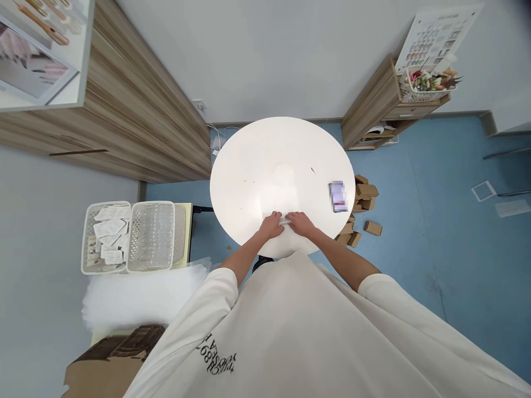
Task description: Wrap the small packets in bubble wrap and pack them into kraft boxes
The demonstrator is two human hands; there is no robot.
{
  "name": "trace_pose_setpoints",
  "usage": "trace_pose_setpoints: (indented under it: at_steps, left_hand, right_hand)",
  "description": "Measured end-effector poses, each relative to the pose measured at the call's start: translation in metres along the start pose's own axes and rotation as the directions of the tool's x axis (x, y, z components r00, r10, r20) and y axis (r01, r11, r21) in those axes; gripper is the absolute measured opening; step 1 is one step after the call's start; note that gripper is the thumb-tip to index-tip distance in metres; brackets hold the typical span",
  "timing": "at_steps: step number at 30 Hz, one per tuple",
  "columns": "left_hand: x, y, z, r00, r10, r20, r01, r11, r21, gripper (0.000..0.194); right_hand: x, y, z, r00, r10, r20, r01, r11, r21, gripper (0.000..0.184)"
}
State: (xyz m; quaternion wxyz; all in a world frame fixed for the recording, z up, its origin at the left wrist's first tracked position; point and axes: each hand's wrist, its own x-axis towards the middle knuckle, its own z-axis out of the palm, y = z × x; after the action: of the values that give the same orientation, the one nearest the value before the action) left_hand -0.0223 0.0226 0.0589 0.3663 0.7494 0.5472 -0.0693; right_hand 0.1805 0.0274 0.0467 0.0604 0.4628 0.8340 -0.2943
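Apparently a small packing workroom, cardboard boxes (pixel 365 191) on the floor, plastic baskets (pixel 173 236), white cards (pixel 110 228), white table (pixel 282 145)

1. table (pixel 282 141) under the fingers (pixel 276 214): smooth, glossy.
2. strip (pixel 284 222) between the fingers: thin, looks like plastic.
3. baskets (pixel 129 243) left of the fingers: smooth, perforated plastic.
4. cabinet (pixel 153 110) ahead-left of the fingers: matt, streaky wood grain.
5. boxes (pixel 366 191) right of the fingers: plain matt cardboard.
6. shirt (pixel 286 331) behind the fingers: matt, creased cloth.
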Motion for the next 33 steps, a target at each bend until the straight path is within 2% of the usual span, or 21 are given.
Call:
trace_pose_setpoints:
  at_steps: [4,8,13,15,18,24,33]
  left_hand:
    - [0.011,-0.005,-0.012,1.000,-0.027,0.002,0.027,1.000,-0.010,0.034]
    - [0.025,-0.009,-0.020,0.998,-0.056,0.023,0.056,0.998,0.010,0.037]
    - [0.034,-0.010,-0.016,0.993,-0.049,-0.106,0.064,0.988,0.142,0.039]
    - [0.035,-0.010,-0.013,0.985,-0.013,-0.171,0.046,0.980,0.191,0.047]
    - [0.038,-0.012,-0.008,0.975,0.049,-0.219,0.005,0.971,0.239,0.066]
    - [0.046,-0.017,-0.002,0.993,0.022,-0.118,0.009,0.968,0.252,0.090]
    - [0.034,-0.014,0.004,0.984,0.032,-0.175,0.015,0.966,0.259,0.074]
  right_hand:
    - [0.018,0.006,-0.013,0.998,0.030,0.052,-0.030,1.000,0.000,0.037]
    - [0.038,0.009,-0.025,0.994,0.057,0.095,-0.054,0.998,-0.026,0.040]
    - [0.057,0.013,-0.028,0.992,0.119,0.028,-0.117,0.990,-0.074,0.046]
    - [0.062,0.014,-0.026,0.991,0.137,0.004,-0.136,0.988,-0.075,0.048]
    - [0.063,0.014,-0.020,0.988,0.155,-0.023,-0.157,0.984,-0.079,0.053]
    - [0.055,0.011,-0.010,0.985,0.170,-0.026,-0.172,0.978,-0.115,0.077]
    - [0.043,0.004,0.004,0.981,0.192,0.008,-0.188,0.969,-0.157,0.082]
